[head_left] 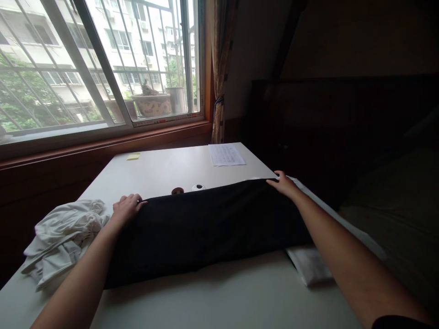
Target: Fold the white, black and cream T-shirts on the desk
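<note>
Black cloth [209, 228] spans frame centre over the white table [219, 297]. Crumpled white cloth [68, 237] sits lower left. Left hand [127, 207] grips black cloth's upper-left corner; right hand [284, 184] pinches its upper-right corner. Step in hand, judged: straightening the far edge. Next move likely calls for even tension from both hands. Beyond, just above centre: printed sheet [227, 154].

Table's [219, 304] near edge cropped by frame bottom. Paper [227, 155], far right corner: print too small to read. Brown round item [177, 190] and white round item [199, 186], mid-table: lower parts hidden behind black cloth [206, 228]. White bundle [310, 267], right edge: partly covered. Dark sleeve [398, 322] cropped.
</note>
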The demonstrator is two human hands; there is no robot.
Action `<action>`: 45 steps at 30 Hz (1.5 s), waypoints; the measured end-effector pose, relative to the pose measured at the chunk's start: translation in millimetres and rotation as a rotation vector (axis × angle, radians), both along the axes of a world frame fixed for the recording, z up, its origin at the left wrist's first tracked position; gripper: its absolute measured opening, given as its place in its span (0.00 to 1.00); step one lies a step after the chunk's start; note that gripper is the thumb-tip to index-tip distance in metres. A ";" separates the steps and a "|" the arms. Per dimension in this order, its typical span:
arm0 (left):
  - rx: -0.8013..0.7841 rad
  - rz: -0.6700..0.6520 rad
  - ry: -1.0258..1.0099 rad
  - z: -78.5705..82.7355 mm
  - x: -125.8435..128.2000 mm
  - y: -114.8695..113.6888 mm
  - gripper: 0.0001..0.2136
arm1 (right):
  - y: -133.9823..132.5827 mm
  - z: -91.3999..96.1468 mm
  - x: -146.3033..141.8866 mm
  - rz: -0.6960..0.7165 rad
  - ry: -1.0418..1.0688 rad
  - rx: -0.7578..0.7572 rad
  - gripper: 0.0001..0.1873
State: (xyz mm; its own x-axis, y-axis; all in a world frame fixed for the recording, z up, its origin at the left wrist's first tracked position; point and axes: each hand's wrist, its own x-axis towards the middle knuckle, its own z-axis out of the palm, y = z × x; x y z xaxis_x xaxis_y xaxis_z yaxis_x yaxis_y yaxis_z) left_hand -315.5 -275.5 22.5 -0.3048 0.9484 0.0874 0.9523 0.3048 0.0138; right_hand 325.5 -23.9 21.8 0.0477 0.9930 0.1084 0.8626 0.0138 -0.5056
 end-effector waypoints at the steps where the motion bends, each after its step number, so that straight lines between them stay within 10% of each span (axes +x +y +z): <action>1: 0.007 -0.017 0.020 2.0 -0.3 -0.2 0.17 | -1.8 2.0 -1.0 0.022 -0.002 0.034 0.40; 15: 0.252 -0.043 0.220 8.2 45.6 -4.5 0.19 | -44.1 14.7 -55.2 0.033 -0.363 0.482 0.21; 21: 0.120 -0.502 0.054 4.9 133.6 3.6 0.25 | -94.8 14.4 -123.3 0.715 -0.260 0.409 0.22; 24: -0.035 -0.490 -0.042 -4.6 152.9 8.0 0.29 | -115.6 -0.7 -145.6 0.867 -0.316 0.251 0.29; 45: -0.083 -0.121 -0.042 -18.2 41.6 -6.4 0.32 | -32.8 -20.9 -34.6 0.353 -0.388 0.053 0.37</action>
